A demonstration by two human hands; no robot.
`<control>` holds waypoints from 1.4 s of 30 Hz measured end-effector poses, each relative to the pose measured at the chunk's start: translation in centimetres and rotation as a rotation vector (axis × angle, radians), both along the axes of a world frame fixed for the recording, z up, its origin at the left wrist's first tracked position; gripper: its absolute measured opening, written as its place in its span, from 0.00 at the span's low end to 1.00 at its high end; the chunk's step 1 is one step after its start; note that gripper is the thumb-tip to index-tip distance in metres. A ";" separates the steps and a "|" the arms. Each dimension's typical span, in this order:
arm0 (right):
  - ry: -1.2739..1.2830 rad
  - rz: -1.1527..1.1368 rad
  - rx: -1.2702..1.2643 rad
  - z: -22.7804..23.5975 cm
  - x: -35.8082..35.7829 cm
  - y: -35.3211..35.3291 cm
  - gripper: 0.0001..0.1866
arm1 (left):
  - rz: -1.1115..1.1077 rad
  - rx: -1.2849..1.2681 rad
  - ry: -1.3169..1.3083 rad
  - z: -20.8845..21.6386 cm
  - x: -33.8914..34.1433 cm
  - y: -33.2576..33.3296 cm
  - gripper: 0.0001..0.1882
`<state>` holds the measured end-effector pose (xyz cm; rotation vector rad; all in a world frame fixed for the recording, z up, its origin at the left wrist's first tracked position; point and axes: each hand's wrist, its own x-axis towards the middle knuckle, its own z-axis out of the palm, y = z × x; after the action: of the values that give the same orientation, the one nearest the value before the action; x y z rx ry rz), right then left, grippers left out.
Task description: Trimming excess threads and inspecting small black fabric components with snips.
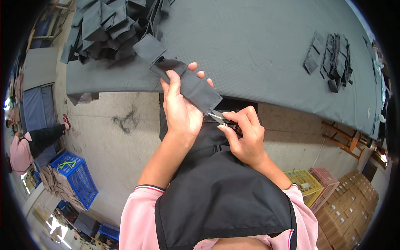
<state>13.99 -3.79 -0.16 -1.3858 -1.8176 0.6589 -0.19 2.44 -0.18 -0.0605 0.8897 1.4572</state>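
Note:
My left hand holds a dark grey stitched fabric piece, the thumb pressed on top and the fingers behind it. One flap of the piece reaches up and left toward the pile. In my right hand is a small pair of thread snips, gripped between thumb and fingers. Their tips point left and meet the lower corner of the fabric, below its stitched end. Whether the blades touch a thread there is too small to tell.
A heap of dark grey fabric pieces lies on the covered table at the far left. A smaller stack lies at the right. Crates, blue and yellow, stand on the floor. Another person is at the left.

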 end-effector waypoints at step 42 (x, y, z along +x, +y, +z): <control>0.263 -0.105 -0.130 -0.5 2.5 -0.6 0.18 | -0.015 0.000 -0.164 -0.2 -0.3 0.6 0.25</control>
<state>16.51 -4.38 -0.68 -1.3952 -1.5081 0.8725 -0.54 3.00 -0.36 -0.1703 0.7548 1.4167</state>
